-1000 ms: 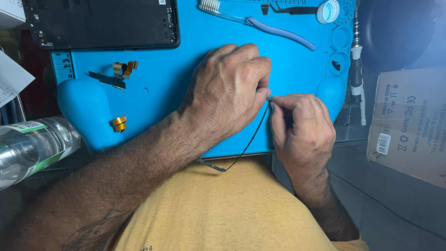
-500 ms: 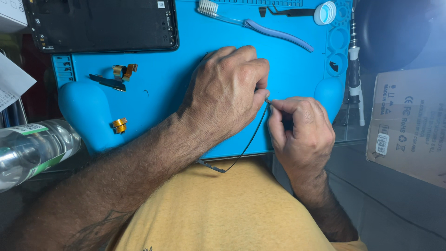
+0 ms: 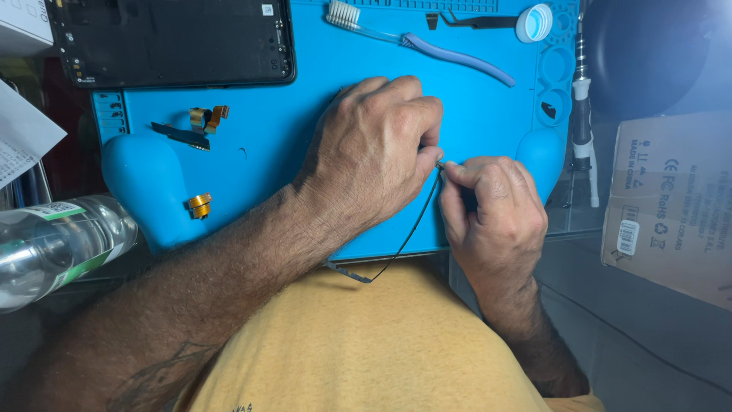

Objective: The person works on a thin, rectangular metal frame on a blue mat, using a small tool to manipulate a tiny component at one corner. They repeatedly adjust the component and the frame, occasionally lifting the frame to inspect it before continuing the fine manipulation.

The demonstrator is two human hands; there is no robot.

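Note:
My left hand [image 3: 377, 156] rests curled on a blue silicone work mat [image 3: 305, 130], its fingertips pinching the top end of a thin black cable [image 3: 408, 236]. My right hand [image 3: 492, 217] meets it from the right and pinches the same end of the cable between thumb and forefinger. The cable hangs down in a curve off the mat's near edge toward my yellow shirt. A dark opened phone body [image 3: 171, 38] lies at the mat's top left.
Small gold-coloured parts [image 3: 207, 117] [image 3: 200, 204] and a black strip [image 3: 181, 136] lie on the mat's left. A toothbrush [image 3: 415, 40], tweezers [image 3: 476, 21], a white cap [image 3: 534, 21] and a screwdriver [image 3: 583, 114] lie at the back and right. A plastic bottle [image 3: 57, 248] lies at left, a cardboard box [image 3: 671, 206] at right.

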